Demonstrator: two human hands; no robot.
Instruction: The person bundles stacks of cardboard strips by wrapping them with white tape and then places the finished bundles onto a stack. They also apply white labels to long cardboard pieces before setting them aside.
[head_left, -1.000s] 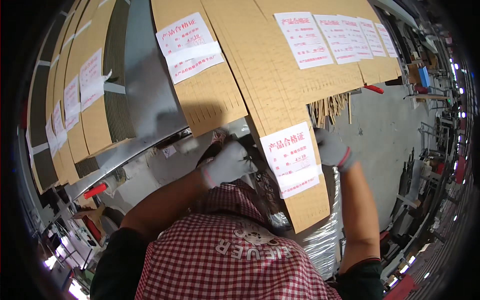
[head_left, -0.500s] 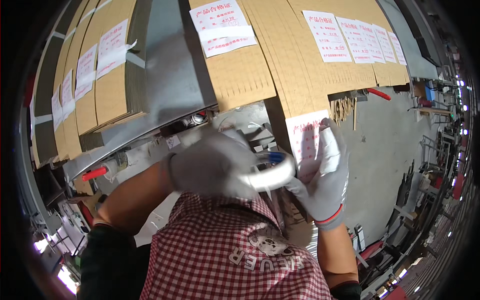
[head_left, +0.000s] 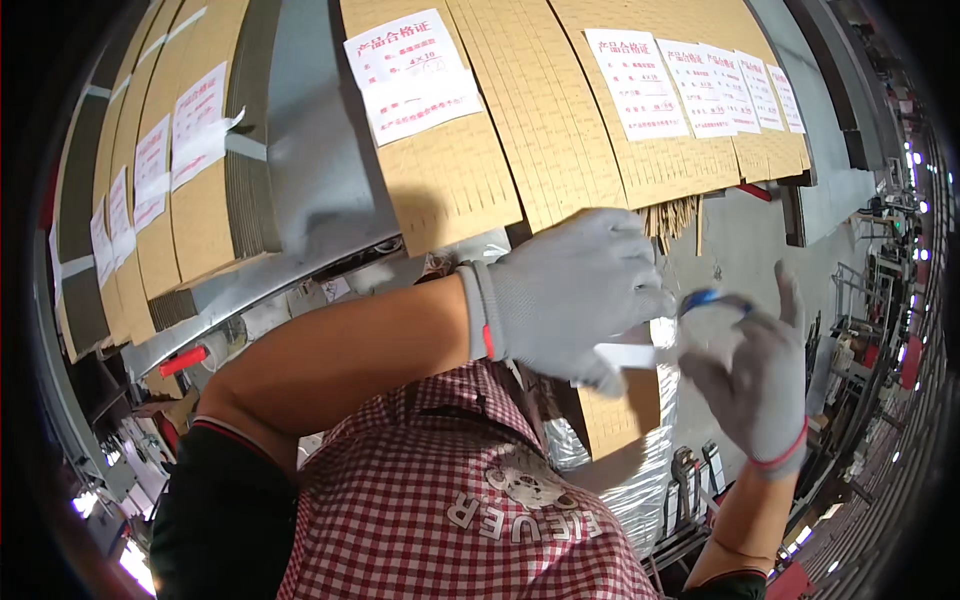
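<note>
My left hand (head_left: pixel 575 295), in a grey glove, reaches across the middle, its fingers closed on the loose end of a white tape strip (head_left: pixel 632 356). The strip runs to a roll of tape (head_left: pixel 705 315) with a blue core, blurred by motion, which my right hand (head_left: pixel 752 375) holds, index finger raised. Below my left hand shows the near end of a brown cardboard piece (head_left: pixel 622 425); my glove hides its rest. Beyond lie stacked brown cardboard sheets (head_left: pixel 540 110) with slit edges. A white label with red print (head_left: pixel 412 75) rests on one stack.
Several more labels (head_left: pixel 637 85) lie on the right-hand stacks. Further stacks of cardboard (head_left: pixel 215 190), labelled and taped, stand at the left on a grey metal table (head_left: pixel 320 190). A red handle (head_left: pixel 183 360) sticks out beneath the table's near edge. Silvery wrap (head_left: pixel 640 490) hangs near my apron.
My right hand has moved right and now has the tape roll. My left hand has shifted right, over the cardboard piece, and a tape strip stretches between both hands.
</note>
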